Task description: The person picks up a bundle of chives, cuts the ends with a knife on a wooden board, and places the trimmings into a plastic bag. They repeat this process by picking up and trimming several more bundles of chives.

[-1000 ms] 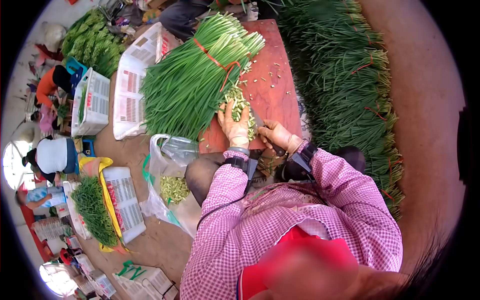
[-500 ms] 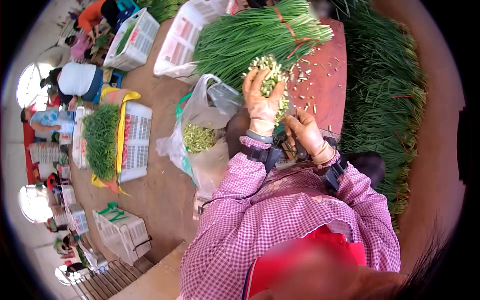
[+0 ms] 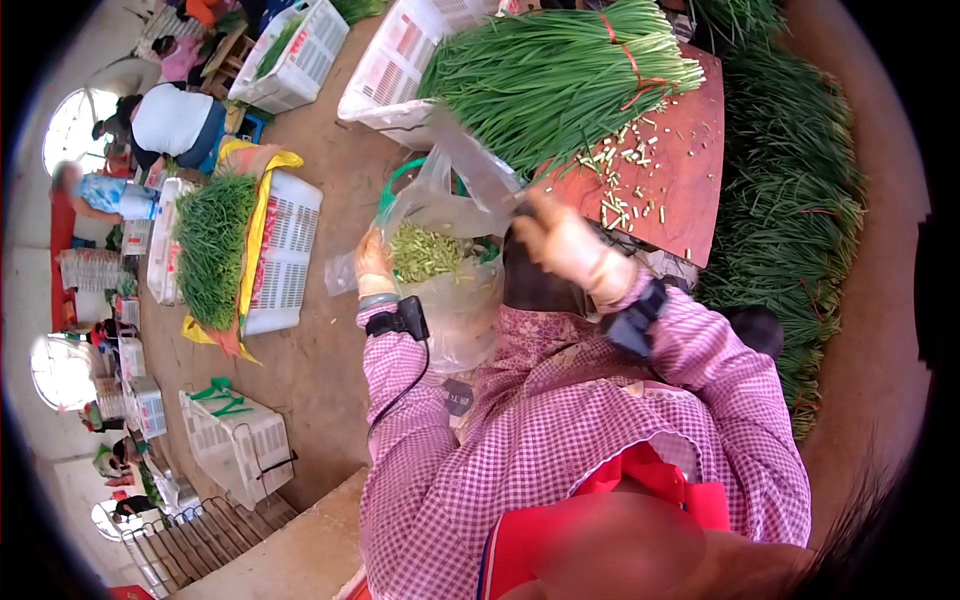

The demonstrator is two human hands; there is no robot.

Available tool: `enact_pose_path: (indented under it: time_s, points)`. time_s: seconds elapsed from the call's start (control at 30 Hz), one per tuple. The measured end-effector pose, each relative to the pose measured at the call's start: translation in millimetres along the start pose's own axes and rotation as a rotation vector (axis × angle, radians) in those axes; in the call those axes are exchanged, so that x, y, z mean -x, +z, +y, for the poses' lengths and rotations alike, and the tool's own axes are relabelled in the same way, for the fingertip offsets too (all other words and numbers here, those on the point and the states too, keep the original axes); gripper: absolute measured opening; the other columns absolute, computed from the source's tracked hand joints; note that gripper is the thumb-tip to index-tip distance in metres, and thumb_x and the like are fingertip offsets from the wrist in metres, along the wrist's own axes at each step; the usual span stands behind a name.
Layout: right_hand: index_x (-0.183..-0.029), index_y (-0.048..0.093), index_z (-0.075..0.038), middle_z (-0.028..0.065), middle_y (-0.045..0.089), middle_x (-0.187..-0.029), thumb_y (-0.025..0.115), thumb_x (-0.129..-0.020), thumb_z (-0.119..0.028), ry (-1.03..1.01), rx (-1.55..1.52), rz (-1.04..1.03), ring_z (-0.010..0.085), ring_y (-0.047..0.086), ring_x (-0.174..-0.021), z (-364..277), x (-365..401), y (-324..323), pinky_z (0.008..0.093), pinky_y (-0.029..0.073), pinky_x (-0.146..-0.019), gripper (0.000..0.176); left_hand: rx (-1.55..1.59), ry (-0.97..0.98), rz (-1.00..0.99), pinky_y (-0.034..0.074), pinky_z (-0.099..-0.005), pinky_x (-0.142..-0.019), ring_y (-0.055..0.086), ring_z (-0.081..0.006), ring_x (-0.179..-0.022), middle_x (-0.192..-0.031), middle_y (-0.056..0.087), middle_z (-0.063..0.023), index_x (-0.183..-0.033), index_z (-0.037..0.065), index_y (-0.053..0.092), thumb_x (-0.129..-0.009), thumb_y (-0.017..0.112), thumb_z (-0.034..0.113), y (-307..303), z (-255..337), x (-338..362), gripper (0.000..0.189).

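Observation:
My left hand [image 3: 375, 268], in a pale glove, grips the near-left rim of a clear plastic bag [image 3: 432, 318]. Cut pale-green stem ends [image 3: 422, 252] lie inside the bag. My gloved right hand [image 3: 572, 250] is closed round the dark handle of a broad-bladed knife [image 3: 478, 172], and motion blurs both. The blade slants up and left over the bag's far side. Beyond it, a big bundle of garlic chives [image 3: 545, 85], tied with red bands, rests on a reddish board [image 3: 690, 150]. More stem bits [image 3: 615, 205] are scattered on that board.
Tied chive bundles [image 3: 785, 200] are heaped along my right. A white crate [image 3: 385, 80] stands beyond the bag. Leftward are a crate [image 3: 290, 250] with greens and yellow cloth, and another white crate [image 3: 240, 445]. Several people work farther off at the left.
My left hand has left the board side without the handful of stem ends and moved left to the bag's rim. My right hand has swung up and left, bringing the knife over the bag.

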State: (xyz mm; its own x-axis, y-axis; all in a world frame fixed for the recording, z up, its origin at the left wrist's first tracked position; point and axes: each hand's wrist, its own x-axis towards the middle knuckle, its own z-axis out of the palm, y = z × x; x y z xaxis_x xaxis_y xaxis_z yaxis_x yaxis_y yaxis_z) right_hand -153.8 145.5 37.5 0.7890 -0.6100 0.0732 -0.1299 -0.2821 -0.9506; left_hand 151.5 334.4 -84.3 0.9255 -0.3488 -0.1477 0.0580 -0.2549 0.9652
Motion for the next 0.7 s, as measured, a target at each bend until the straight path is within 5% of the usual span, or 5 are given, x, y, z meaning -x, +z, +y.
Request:
enact_pose_path:
  time_s: [0.03, 0.07, 0.37, 0.57, 0.7]
  points:
    - [-0.115, 0.055, -0.006, 0.0055, 0.061, -0.077, 0.057, -0.094, -0.018, 0.3, -0.266, -0.001, 0.0158, 0.057, -0.055, -14, 6, -24, 0.0303, 0.046, -0.048, 0.024, 0.168, -0.188, -0.076, 0.048, -0.038, -0.093, 0.061, -0.0273, -0.107, -0.121, 0.062, -0.0159, -0.126, -0.004, 0.055, -0.093, 0.063, 0.036, -2, 14, 3, 0.053]
    - [-0.119, 0.052, -0.008, -0.0023, 0.053, -0.073, 0.054, -0.098, -0.018, 0.28, -0.39, 0.06, 0.0057, 0.048, -0.054, 9, 12, -39, 0.0221, 0.041, -0.046, 0.024, 0.236, -0.129, -0.082, 0.05, -0.0343, -0.088, 0.062, -0.0227, -0.104, -0.119, 0.064, -0.0138, -0.124, -0.002, 0.057, -0.092, 0.066, 0.031, -3, 9, -7, 0.047]
    - [-0.092, 0.053, -0.006, 0.0014, 0.054, -0.064, 0.051, -0.1, -0.02, 0.454, -0.458, 0.742, 0.0115, 0.048, -0.041, 116, 135, -163, 0.0256, 0.04, -0.036, 0.016, 0.436, 0.413, -0.209, 0.041, -0.0366, -0.108, 0.054, -0.0248, -0.122, -0.131, 0.057, -0.0149, -0.129, -0.002, 0.053, -0.099, 0.052, 0.015, 157, 119, 72, 0.034]
    - [-0.09, 0.052, -0.007, 0.0026, 0.054, -0.066, 0.052, -0.1, -0.021, 0.508, -0.558, 0.761, 0.0128, 0.049, -0.041, 158, 168, -161, 0.0276, 0.041, -0.035, 0.018, 0.591, -0.143, -0.598, 0.051, -0.03, -0.083, 0.063, -0.0137, -0.091, -0.099, 0.067, -0.0006, -0.102, 0.013, 0.065, -0.087, 0.07, 0.017, 266, 69, 183, 0.016]
    - [-0.096, 0.055, -0.005, 0.0027, 0.054, -0.066, 0.053, -0.098, -0.02, 0.504, -0.486, 0.674, 0.0137, 0.05, -0.043, 168, 149, -153, 0.0278, 0.042, -0.039, 0.015, 0.224, -0.268, -0.586, 0.046, -0.0391, -0.091, 0.05, -0.025, -0.114, -0.136, 0.042, -0.0125, -0.144, 0.012, 0.033, -0.087, 0.069, 0.015, 284, 22, 241, 0.068]
